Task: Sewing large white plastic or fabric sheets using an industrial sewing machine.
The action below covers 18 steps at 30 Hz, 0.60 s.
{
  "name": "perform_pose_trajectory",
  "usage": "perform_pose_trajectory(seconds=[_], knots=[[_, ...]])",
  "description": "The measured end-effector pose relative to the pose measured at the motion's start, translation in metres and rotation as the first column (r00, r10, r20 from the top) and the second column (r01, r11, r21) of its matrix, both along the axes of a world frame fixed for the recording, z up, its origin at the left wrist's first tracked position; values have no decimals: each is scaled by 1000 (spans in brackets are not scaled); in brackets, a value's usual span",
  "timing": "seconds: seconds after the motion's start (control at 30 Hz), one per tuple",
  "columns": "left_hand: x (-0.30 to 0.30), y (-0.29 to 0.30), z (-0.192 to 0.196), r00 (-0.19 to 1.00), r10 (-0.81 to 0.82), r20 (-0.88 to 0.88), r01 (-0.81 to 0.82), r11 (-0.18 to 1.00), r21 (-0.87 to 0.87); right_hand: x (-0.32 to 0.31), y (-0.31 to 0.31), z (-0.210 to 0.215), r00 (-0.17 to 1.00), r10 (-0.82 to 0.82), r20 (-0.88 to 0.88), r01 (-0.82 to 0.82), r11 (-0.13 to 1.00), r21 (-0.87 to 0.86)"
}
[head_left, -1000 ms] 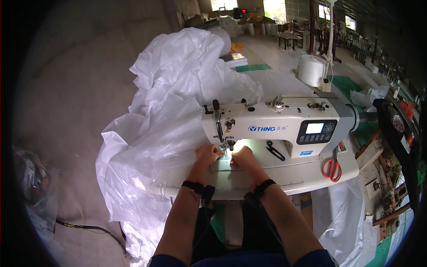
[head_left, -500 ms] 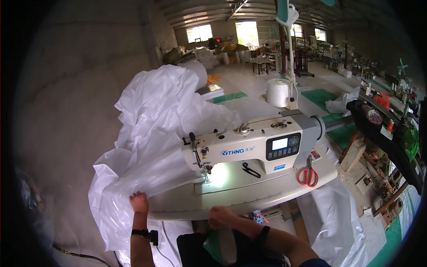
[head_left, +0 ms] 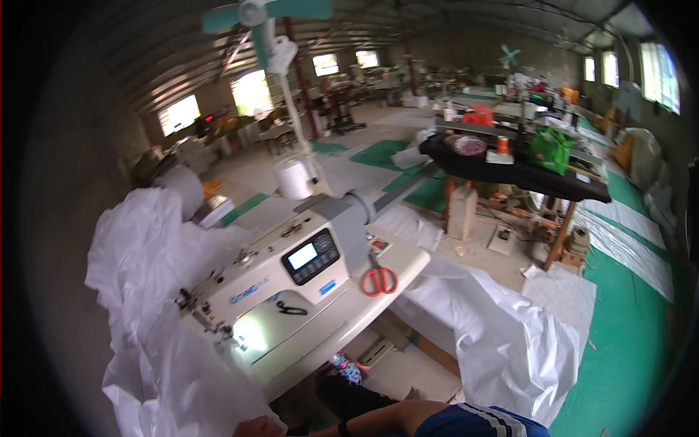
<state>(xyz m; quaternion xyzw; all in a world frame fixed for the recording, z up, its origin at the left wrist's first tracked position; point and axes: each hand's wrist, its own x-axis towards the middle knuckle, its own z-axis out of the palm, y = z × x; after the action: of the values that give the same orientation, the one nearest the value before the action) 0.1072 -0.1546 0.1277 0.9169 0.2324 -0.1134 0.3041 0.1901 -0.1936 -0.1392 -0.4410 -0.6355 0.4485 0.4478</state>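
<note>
At the lower edge, my right hand lies beside the white plastic sheeting, its fingers smeared and partly cut off. Whether it grips the sheeting cannot be made out. My left hand is out of the picture. The sheeting is heaped left of a white sewing machine and runs down past its lit needle area. On the machine table lie black thread snips and red-handled scissors.
More white sheeting hangs off the table's right end to the floor. A large white thread cone stands behind the machine. Farther right is a bench with a black cover, bearing a green bag and an orange thread spool.
The view has swung right, so the machine now sits farther left and lower. My left hand has gone out of view. My right hand has shifted to the bottom edge, near the sheeting.
</note>
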Motion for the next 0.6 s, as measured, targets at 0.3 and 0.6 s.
perform_pose_trajectory(seconds=[0.3,0.6], knots=[[-145,252,-94,695,711,111,-615,507,603,107,-111,24,957,44,-286,-10,993,118],[-116,285,-156,556,751,357,-764,631,-136,177,-165,92,892,-437,-116,165,554,-816]])
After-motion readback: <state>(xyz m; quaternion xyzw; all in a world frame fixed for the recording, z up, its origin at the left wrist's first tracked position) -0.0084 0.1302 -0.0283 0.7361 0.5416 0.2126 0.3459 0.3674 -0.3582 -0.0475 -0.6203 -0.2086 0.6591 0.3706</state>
